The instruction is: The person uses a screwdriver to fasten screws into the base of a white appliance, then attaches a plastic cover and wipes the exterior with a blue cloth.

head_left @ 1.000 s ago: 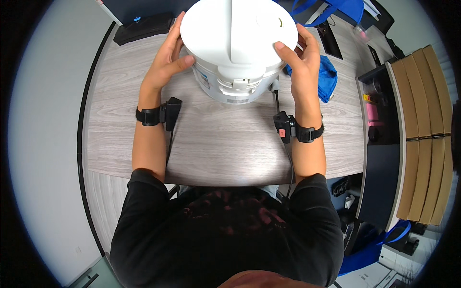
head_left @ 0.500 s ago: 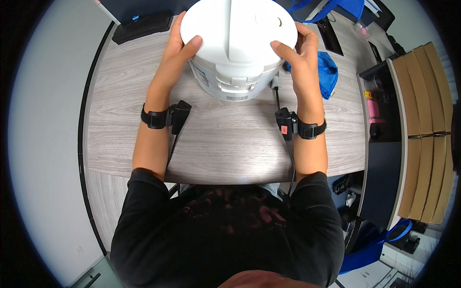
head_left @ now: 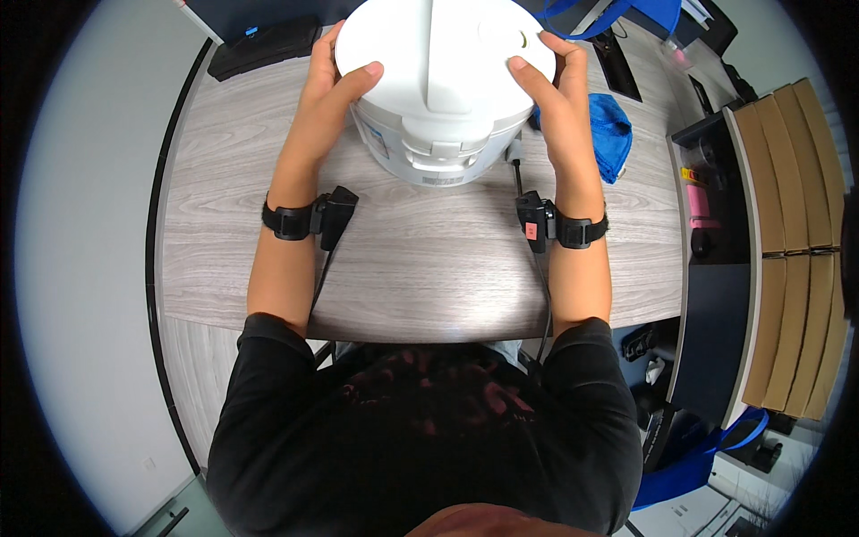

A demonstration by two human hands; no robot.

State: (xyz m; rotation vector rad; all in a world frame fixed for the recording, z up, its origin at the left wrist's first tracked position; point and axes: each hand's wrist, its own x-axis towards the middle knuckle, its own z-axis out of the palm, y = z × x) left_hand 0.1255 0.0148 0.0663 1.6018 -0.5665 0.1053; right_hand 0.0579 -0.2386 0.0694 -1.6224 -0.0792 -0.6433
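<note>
Worktop carries white cooker, clasped from both sides

At the frame's upper centre, the cooker stands between the hands, lid uppermost. The left hand and right hand spread around its sides, thumbs on the lid. Blue cloth lies upper right, just beside the right hand.

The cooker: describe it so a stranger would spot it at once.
Start at the desk. At its far side, the left hand and right hand hold the cooker. Its round white lid sets it apart from the blue cloth on its right.
</note>
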